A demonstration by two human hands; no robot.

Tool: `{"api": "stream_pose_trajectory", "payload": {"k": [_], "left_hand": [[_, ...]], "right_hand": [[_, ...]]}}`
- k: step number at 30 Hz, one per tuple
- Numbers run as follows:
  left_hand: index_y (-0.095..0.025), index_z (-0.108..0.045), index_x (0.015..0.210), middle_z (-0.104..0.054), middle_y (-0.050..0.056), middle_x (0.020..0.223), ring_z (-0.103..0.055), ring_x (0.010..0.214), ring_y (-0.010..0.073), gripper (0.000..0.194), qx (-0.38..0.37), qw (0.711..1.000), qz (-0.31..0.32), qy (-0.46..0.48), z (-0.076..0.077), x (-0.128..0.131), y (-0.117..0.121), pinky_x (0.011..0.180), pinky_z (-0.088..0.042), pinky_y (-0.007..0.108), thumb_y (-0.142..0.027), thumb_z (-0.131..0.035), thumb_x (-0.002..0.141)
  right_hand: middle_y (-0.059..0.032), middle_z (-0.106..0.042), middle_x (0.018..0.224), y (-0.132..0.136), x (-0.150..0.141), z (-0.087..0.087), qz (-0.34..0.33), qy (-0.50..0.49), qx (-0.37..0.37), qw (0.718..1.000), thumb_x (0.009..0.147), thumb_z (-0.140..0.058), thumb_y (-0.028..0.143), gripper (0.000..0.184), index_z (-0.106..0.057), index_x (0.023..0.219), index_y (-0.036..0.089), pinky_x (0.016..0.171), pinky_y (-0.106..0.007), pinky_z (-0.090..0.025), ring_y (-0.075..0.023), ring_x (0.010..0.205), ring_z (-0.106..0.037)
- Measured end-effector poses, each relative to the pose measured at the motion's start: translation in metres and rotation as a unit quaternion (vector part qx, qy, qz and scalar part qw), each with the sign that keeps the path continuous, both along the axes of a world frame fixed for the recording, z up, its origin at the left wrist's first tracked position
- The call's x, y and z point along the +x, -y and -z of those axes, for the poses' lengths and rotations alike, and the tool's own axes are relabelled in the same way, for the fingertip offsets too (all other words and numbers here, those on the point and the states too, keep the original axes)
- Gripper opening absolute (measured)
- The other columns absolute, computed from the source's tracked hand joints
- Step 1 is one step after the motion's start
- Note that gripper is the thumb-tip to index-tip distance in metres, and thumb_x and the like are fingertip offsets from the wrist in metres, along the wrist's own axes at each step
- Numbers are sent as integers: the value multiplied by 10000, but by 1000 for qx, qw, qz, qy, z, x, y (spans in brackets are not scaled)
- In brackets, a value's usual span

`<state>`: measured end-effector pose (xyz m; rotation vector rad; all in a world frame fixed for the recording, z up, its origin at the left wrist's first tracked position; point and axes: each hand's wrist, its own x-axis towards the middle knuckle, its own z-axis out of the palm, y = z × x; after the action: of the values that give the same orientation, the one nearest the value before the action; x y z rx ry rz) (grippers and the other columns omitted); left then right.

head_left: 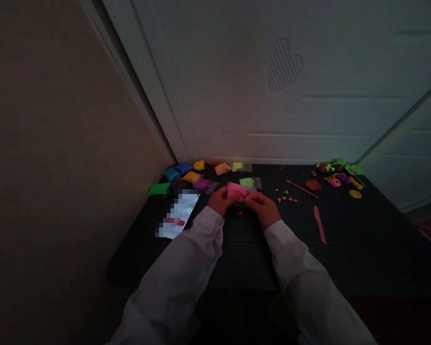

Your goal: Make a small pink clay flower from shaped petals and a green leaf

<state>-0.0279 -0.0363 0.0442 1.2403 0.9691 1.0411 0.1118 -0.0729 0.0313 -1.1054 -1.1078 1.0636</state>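
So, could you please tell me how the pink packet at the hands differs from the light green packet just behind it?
The pink packet is in the left hand, with the right hand at its clear end; the light green packet lies on the table.
The pink packet is nearer the person; the light green packet is farther back.
Both show coloured contents and clear plastic.

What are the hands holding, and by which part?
A pink packet: the left hand grips its left side, the right hand its clear right end.
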Motion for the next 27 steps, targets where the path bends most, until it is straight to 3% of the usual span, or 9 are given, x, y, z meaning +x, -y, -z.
{"api": "stream_pose_trajectory", "payload": {"k": [5, 10, 17, 27], "left_hand": [[-114, -594, 790, -612, 5, 634, -521, 513, 89, 311, -12, 1000, -9, 24, 13, -3, -9, 505, -417, 215, -293, -682, 551], [-101, -547, 785, -578, 7, 596, -498, 466, 81, 343, -38, 997, -10, 71, 15, -2, -10, 435, -388, 206, -322, -670, 554], [-138, -450, 833, -564, -13, 625, -496, 439, 78, 420, -52, 993, 8, 104, 6, 6, 1, 384, -383, 197, -296, -695, 531], [-127, -462, 787, -531, -38, 500, -438, 336, 62, 427, -79, 990, 46, 105, -2, 8, 6, 337, -340, 186, -304, -722, 498]], "right_hand": [[11, -613, 749, -1, -1, 5, -22, -34, -17, 999, 561, -667, 338, 241, -599, 747, 201, 648, -270, -425, -132, 702, -549], [-9, -631, 906, -2, -1, 10, -60, -47, -15, 997, 620, -609, 337, 376, -585, 986, 254, 634, -277, -435, -154, 767, -566], [-16, -571, 1048, -2, -1, 7, -60, -22, 8, 998, 641, -598, 309, 236, -654, 864, 257, 768, -308, -414, -189, 989, -494], [-13, -560, 1088, -3, 1, 10, -70, -24, 31, 997, 692, -518, 296, 217, -658, 855, 269, 757, -341, -445, -201, 982, -518]]}}
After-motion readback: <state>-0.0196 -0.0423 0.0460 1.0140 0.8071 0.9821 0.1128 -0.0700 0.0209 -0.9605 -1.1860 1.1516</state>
